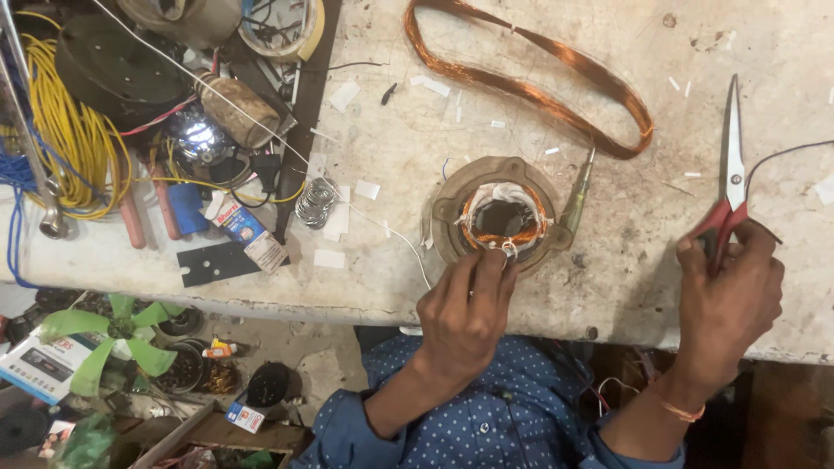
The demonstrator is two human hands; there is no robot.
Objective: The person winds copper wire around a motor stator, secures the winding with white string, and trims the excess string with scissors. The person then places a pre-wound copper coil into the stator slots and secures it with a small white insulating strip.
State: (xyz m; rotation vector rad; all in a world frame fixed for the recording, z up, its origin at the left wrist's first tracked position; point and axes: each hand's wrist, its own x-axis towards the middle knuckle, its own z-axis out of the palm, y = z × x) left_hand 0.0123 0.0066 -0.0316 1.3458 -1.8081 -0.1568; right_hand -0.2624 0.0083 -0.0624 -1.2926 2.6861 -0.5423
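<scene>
My left hand (465, 313) sits at the near edge of the motor stator (499, 217) in the middle of the worktop (608, 269), fingers (486, 265) pinched on the white thread and wire ends at the front of the copper winding (504, 234). The winding is already seated inside the round housing, white paper slips poking out around it, so I judge the coil fitting done and the tying or trimming of the ends underway. My right hand (728, 300) is off to the right, well apart from the stator, fingers closed around the red handles of the scissors (732, 174); the blades point away up the worktop, and I cannot tell if they are parted. A thin dark wire runs from that hand toward the right edge. A screwdriver (578, 191) leans against the housing's right side. A loose loop of copper wire (539, 78) lies beyond, unused. Paper scraps litter the surface. Left side holds clutter: yellow cable (74, 130), a small tube box (252, 234). Ends look untrimmed yet.
</scene>
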